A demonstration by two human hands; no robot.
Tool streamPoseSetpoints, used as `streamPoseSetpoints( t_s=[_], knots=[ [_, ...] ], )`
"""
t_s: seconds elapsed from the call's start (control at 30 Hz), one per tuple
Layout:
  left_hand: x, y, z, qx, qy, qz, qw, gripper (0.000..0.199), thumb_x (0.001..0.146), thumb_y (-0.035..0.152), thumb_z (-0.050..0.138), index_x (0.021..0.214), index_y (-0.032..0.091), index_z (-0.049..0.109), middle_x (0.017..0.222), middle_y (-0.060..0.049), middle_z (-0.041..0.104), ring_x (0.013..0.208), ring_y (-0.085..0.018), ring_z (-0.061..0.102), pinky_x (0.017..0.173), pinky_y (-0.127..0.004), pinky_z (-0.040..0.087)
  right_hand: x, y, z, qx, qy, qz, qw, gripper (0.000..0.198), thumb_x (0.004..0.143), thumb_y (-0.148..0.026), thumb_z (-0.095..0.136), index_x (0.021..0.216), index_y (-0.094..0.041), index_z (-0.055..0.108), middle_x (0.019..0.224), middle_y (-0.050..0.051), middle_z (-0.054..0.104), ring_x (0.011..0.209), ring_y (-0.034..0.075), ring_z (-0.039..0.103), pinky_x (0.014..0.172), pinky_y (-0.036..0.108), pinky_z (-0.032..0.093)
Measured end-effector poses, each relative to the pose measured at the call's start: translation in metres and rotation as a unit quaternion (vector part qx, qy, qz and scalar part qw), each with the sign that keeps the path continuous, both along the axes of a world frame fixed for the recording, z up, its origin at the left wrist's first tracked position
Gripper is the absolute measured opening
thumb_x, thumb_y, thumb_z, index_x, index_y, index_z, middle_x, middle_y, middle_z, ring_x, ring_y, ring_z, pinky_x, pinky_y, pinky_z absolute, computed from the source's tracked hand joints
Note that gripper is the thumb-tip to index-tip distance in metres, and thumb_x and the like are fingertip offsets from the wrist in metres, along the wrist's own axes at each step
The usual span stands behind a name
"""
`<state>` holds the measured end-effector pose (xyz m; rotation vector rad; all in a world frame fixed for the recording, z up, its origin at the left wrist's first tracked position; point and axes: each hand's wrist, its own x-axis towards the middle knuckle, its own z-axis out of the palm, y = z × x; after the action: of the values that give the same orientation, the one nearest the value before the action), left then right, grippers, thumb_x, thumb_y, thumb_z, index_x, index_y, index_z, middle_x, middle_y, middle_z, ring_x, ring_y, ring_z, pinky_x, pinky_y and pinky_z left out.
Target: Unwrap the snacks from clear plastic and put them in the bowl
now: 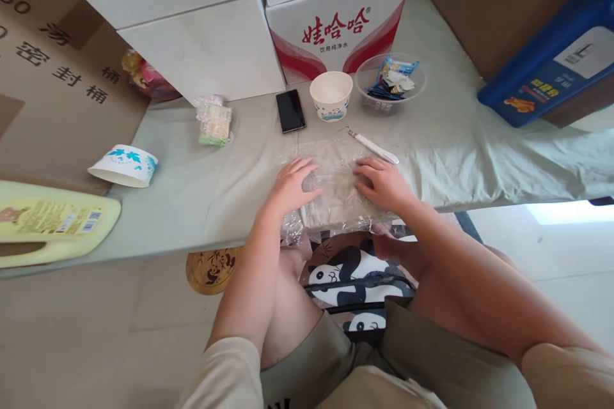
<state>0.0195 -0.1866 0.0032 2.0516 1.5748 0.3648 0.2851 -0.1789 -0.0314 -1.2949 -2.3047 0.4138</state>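
A sheet of clear plastic film [333, 182] lies crinkled on the cloth-covered surface, its near edge reaching over the front. On its left side rests my left hand [295, 185], fingers stretched out and spread. My right hand [381, 184] lies on the right side of the film, fingers also apart and pressing flat. Just beyond the right hand is a white-handled tool [374, 147] with a thin hooked metal tip. A white paper cup [330, 97] with a blue print stands behind the film, beside a black phone [290, 111].
A clear plastic bowl [391, 92] holds several small packets. Wrapped packets [214, 121] lie left of the phone. A paper cup [125, 165] rests on its side near a yellow jug [62, 223]. Boxes [340, 29] line the back; a blue container [551, 57] stands right.
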Motion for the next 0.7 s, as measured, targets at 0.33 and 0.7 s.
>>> streamPoseSetpoints(
  t_s=[0.33,0.7],
  knots=[
    [-0.027,-0.002,-0.002,0.02,-0.06,0.066,0.996,0.02,0.087,0.025,0.061,0.103,0.023,0.074,0.14,-0.008,0.064,0.128,-0.023,0.06,0.115,-0.04,0.041,0.015,0.007,0.003,0.017,0.034,-0.024,0.999,0.023,0.091,-0.033,0.053,0.093,-0.022,0.073,0.115,0.012,0.072,0.108,0.032,0.063,0.098,0.053,0.052],
    [-0.024,-0.012,0.025,0.033,-0.429,0.229,0.873,0.039,0.076,0.055,0.075,0.078,0.022,0.055,0.067,0.002,0.062,0.071,-0.014,0.068,0.067,-0.024,0.053,0.024,-0.014,0.052,-0.163,0.241,-0.114,0.95,0.019,0.09,-0.043,0.057,0.09,-0.024,0.056,0.056,-0.004,0.057,0.045,0.014,0.052,0.048,0.028,0.045]
  ],
)
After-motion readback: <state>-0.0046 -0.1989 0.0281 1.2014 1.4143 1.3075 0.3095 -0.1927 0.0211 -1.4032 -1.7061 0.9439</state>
